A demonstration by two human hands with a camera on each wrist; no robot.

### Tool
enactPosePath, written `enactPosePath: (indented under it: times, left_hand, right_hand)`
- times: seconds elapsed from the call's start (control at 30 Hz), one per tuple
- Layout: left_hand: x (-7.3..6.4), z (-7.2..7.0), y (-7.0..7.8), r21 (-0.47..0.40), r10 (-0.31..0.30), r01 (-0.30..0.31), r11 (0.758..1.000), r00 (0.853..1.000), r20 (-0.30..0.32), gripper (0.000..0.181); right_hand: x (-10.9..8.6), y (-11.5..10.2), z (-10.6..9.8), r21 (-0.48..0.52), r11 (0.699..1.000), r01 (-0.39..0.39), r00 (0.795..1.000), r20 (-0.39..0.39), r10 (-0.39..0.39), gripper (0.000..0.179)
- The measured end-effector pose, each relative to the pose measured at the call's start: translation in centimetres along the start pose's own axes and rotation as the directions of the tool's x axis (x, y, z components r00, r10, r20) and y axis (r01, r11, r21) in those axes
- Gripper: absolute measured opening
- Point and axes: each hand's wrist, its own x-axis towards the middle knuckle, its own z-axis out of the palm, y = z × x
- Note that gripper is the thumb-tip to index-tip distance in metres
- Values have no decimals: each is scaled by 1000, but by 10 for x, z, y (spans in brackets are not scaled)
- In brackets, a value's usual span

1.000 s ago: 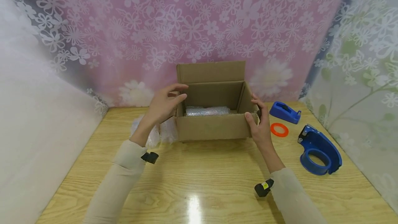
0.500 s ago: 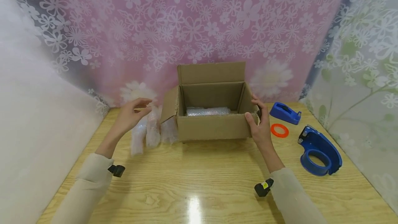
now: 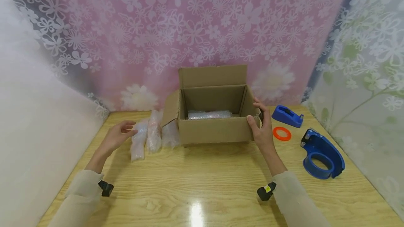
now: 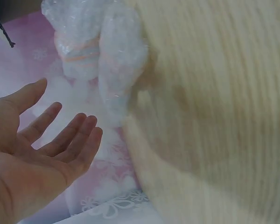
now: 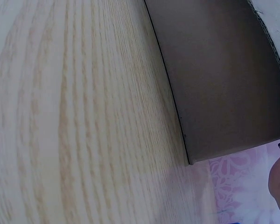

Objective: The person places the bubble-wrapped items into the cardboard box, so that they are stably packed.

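Observation:
A cardboard box (image 3: 217,131) stands with its top open, one bubble-wrapped bundle (image 3: 209,115) lying inside. My right hand (image 3: 263,130) grips the box's front right corner, thumb on the front wall and fingers along the right side. In the right wrist view only a bit of that hand shows at the edge, beside the box (image 5: 224,84). To the box's left lie several bubble-wrapped bundles (image 3: 154,132). My left hand (image 3: 115,137) is just left of the leftmost bundle (image 3: 139,141), fingers loosely bent and holding nothing. The left wrist view shows its palm (image 4: 32,172) apart from the bundles (image 4: 121,60).
Right of the box are a blue tape dispenser (image 3: 287,116), an orange ring (image 3: 282,128) and a blue hand-held tape gun (image 3: 322,157). Flowered cloth (image 3: 214,20) hangs behind the wooden table (image 3: 176,185). The box's left flap (image 3: 171,108) sticks out over a bundle.
My left hand has drawn away from the box's left edge, moving left and down to beside the leftmost bundle. The right hand keeps its grip on the box.

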Motion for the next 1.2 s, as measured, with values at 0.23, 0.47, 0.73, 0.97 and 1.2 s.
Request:
enactPosePath:
  times: [0.23,0.47,0.73,0.97,1.2]
  left_hand:
    - [-6,8,-13,-4,-75,75,997,993,86,73]
    - [0,22,-14,129,-177,161,978,977,122,92]
    - [14,27,-17,206,-116,96,974,989,88,91]
    - [8,14,-23,213,-155,139,967,986,64,90]
    - [7,15,-25,242,-188,175,954,982,33,93]
  right_hand:
    - [0,4,0,-9,1000,6,1000,3,-6,46]
    - [0,4,-1,-22,1000,4,1000,5,-4,46]
    - [0,3,-1,-28,1000,7,1000,3,-7,45]
    - [0,2,0,-26,1000,-3,1000,8,4,46]
    - [-1,3,-2,-21,1000,-2,1000,13,2,46]
